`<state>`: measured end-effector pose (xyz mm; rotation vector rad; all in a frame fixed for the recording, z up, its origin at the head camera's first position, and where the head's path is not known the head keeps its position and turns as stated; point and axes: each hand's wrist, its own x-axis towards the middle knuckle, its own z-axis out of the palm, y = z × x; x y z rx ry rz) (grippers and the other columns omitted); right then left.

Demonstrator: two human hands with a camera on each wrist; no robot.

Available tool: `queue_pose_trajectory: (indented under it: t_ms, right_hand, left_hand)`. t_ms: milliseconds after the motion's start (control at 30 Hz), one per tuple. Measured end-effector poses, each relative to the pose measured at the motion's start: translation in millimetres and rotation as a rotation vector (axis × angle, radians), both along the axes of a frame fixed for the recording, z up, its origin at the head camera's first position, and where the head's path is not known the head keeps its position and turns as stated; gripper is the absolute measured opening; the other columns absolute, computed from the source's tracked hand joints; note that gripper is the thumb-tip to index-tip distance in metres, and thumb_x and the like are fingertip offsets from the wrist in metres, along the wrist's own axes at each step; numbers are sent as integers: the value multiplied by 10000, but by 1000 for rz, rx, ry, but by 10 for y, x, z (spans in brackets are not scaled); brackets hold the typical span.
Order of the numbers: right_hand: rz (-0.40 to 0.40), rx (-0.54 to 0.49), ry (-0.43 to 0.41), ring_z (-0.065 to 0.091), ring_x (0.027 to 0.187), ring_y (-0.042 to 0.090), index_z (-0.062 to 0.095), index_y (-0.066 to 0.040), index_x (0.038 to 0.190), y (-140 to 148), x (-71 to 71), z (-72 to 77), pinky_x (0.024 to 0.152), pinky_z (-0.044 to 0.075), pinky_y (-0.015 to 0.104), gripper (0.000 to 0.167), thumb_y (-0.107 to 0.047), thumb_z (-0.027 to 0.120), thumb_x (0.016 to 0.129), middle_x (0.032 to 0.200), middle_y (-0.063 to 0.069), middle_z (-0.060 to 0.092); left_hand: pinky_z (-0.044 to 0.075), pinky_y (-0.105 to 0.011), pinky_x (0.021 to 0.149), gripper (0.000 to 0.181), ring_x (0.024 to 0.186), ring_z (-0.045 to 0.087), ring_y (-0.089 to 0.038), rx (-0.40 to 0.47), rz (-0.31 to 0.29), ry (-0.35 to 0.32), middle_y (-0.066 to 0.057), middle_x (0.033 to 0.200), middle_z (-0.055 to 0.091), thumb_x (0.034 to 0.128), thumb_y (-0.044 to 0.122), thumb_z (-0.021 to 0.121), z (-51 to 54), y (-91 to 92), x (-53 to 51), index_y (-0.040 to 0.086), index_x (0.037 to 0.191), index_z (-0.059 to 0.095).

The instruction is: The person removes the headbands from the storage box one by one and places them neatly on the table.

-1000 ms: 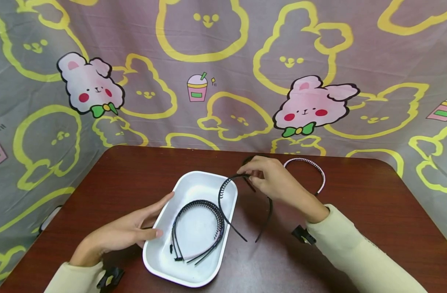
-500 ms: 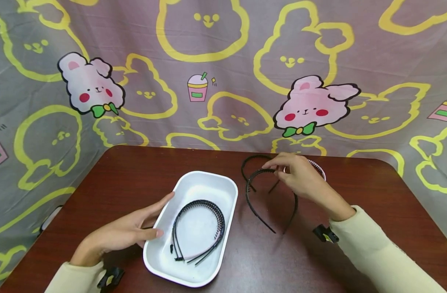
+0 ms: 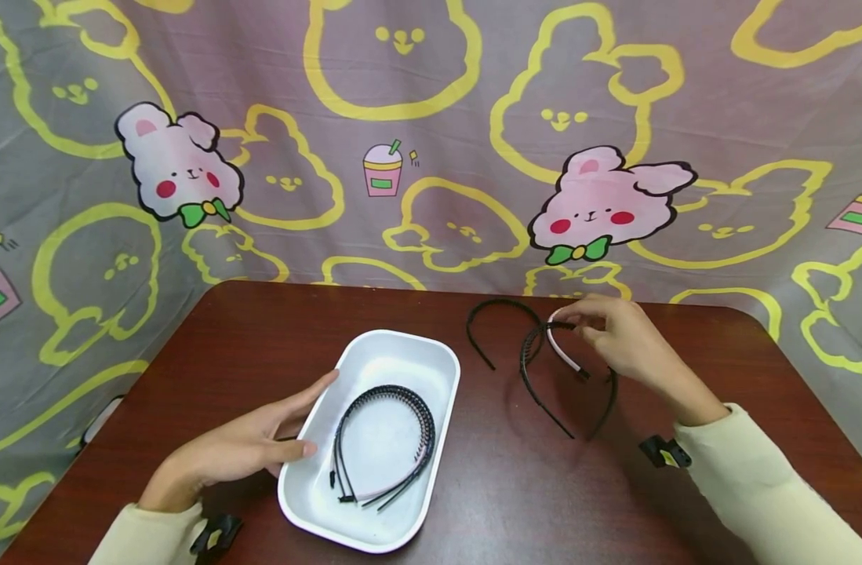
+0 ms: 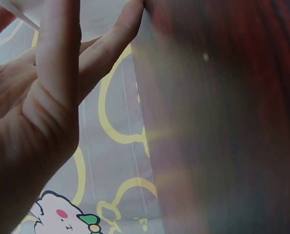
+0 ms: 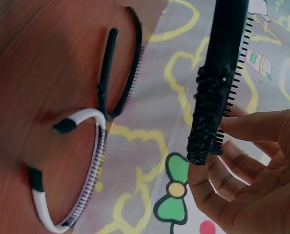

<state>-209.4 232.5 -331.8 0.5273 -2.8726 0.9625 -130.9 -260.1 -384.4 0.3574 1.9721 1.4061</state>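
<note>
My left hand holds the left side of a white tray, thumb over the rim and fingers along the outer wall. Inside the tray lies a nested stack of several headbands, mostly black with some pale pink. My right hand pinches a toothed black headband by the top of its arch, ends hanging toward me. Close up in the right wrist view, thumb and fingers meet at the rough, textured part of this headband. Behind it, a white headband with black tips is partly hidden by the hand.
Another black headband lies at the back of the dark red-brown table, left of the white one. A patterned curtain hangs along the table's back and left sides. A small black clip-like piece sits at my right cuff.
My right hand has carried the black headband rightward from above the tray's right rim to over the table, near the white headband. The left hand and tray have stayed in place.
</note>
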Motion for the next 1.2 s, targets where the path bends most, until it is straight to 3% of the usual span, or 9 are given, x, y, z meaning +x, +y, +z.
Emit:
queue_pose_trajectory:
  t_ms: [200, 600, 833, 1067, 1200]
  right_hand:
    - [-26, 40, 32, 645, 1056, 272, 802, -85, 1114, 140, -42, -52, 810, 456, 327, 316, 71, 572, 964, 1143, 115, 771]
    - [-94, 91, 1, 632, 986, 294, 796, -53, 1127, 427, -162, -134, 714, 426, 329, 304, 70, 580, 950, 1187, 210, 753]
    - [-124, 99, 23, 632, 1174, 441, 783, -8, 1125, 632, -255, -188, 850, 481, 495, 316, 77, 546, 933, 1190, 263, 729]
    - [-157, 127, 21, 638, 1036, 369, 784, -11, 1109, 837, -334, -261, 780, 451, 378, 341, 96, 534, 903, 1053, 216, 741]
    - [-178, 132, 5, 640, 981, 337, 777, -1, 1120, 928, -376, -294, 721, 441, 333, 322, 80, 537, 922, 1089, 243, 742]
  left_hand:
    - [589, -483, 937, 914, 1530, 263, -524, 0, -5, 6, -100, 1769, -84, 1027, 175, 659, -3, 3, 1, 398, 1686, 67]
    - [588, -492, 943, 911, 1528, 256, -538, 2, -6, 6, -108, 1769, -78, 1027, 173, 656, -2, 0, 2, 398, 1687, 69]
    - [588, -484, 942, 908, 1529, 260, -531, 2, -6, 7, -102, 1769, -82, 1028, 176, 656, -5, -4, 1, 405, 1685, 72]
    - [585, -473, 950, 909, 1536, 239, -533, 4, -12, 14, -99, 1770, -83, 1028, 177, 657, -10, -4, 0, 398, 1686, 71]
    - [584, -470, 954, 909, 1535, 236, -538, 5, -15, 18, -101, 1770, -83, 1028, 180, 657, -8, -1, 1, 390, 1688, 68]
